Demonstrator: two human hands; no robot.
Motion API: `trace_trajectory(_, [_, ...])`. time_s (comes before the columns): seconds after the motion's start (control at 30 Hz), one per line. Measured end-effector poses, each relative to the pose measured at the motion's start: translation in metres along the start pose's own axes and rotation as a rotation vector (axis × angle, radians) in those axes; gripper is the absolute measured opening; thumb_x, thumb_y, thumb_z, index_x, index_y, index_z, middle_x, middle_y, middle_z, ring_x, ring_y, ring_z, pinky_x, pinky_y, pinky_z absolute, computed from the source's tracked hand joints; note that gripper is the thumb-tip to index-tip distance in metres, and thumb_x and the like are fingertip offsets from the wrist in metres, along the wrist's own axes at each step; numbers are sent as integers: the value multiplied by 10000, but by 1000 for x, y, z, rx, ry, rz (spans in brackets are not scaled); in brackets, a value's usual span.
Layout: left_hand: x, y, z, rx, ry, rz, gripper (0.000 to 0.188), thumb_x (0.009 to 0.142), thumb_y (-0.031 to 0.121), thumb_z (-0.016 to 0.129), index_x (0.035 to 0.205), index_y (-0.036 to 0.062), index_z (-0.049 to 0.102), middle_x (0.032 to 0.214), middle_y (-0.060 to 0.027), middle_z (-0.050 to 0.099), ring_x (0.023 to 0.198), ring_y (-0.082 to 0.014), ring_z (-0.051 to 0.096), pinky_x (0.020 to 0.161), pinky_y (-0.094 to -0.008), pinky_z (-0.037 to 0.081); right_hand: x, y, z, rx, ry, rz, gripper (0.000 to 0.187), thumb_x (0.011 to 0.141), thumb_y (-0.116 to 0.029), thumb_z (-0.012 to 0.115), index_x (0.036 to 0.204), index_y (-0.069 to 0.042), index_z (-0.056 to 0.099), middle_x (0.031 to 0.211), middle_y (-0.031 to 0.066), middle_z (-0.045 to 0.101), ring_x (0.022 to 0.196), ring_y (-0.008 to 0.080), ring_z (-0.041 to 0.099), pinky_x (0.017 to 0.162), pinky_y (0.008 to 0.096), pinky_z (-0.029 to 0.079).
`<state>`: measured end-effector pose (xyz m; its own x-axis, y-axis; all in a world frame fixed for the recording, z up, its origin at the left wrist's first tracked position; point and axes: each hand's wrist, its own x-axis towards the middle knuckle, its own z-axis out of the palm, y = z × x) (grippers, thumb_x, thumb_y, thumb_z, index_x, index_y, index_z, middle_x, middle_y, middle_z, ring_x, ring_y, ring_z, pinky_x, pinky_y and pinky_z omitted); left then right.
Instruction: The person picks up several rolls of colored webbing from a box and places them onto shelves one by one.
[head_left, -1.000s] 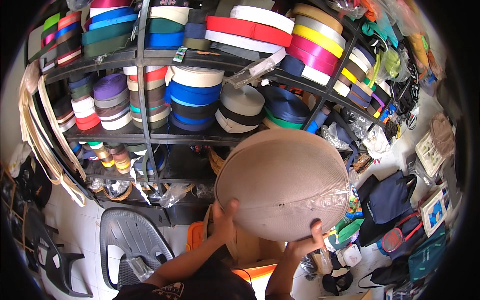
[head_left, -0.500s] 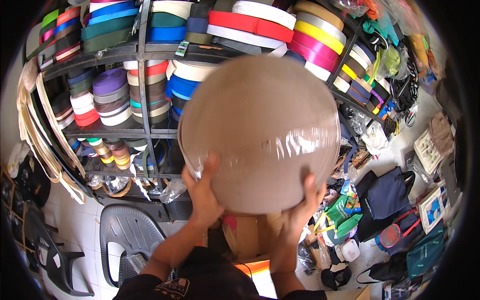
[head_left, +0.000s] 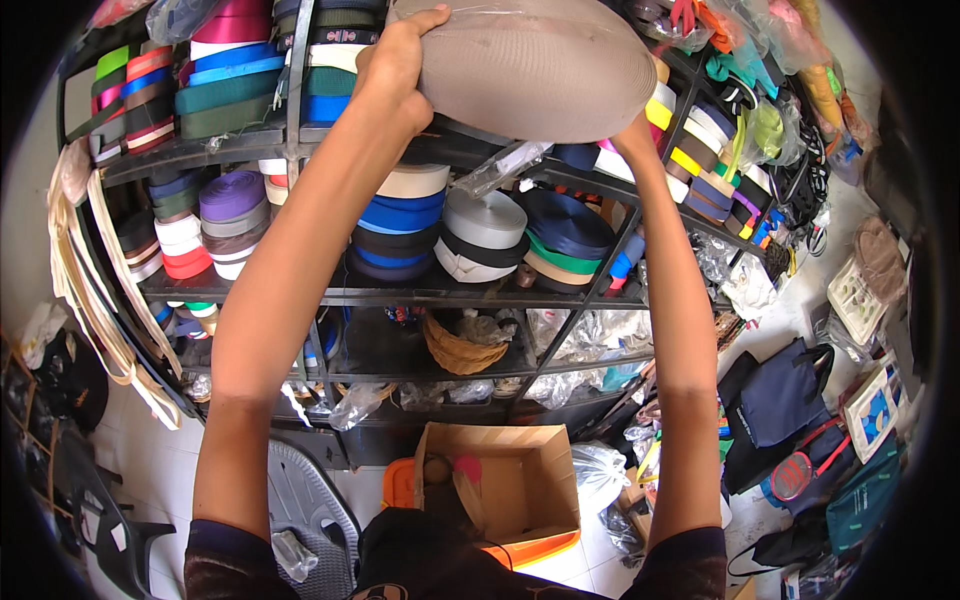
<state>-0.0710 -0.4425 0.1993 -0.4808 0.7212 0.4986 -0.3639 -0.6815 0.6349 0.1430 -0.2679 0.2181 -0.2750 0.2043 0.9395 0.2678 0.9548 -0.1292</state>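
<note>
Holding ribbed, round webbing roll (head_left: 540, 75)

Prob. a small bag workshop or shop stockrm: blk shelves (head_left: 420, 297) stacked w/ rolls of coloured webbing (head_left: 486, 222), pale straps (head_left: 85, 270) hanging at L end, bags (head_left: 785, 395) on the flr at R, open cardboard box (head_left: 530, 455) below.

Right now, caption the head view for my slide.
Left hand and right hand hold up a taupe roll before shelves of coloured rolls.
</note>
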Motion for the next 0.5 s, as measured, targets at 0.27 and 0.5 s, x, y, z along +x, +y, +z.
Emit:
trace_trajectory(0.27, [-23,5,-19,-8,153,21,539,813,243,722,1265,19,530,1191,-157,612,1077,-296,596,938,-460,465,42,37,55,-214,-169,19,638,806,-494,584,1261,-47,570,1252,188,600,1138,413,553,939,462,478])
trace_trajectory(0.5, [-23,17,-32,11,264,82,531,811,244,716,1268,40,539,1225,-158,596,1100,-309,576,964,-475,436,69,38,75,-398,-356,259,762,757,-636,558,1260,-65,598,1294,191,584,1205,450,507,978,484,455])
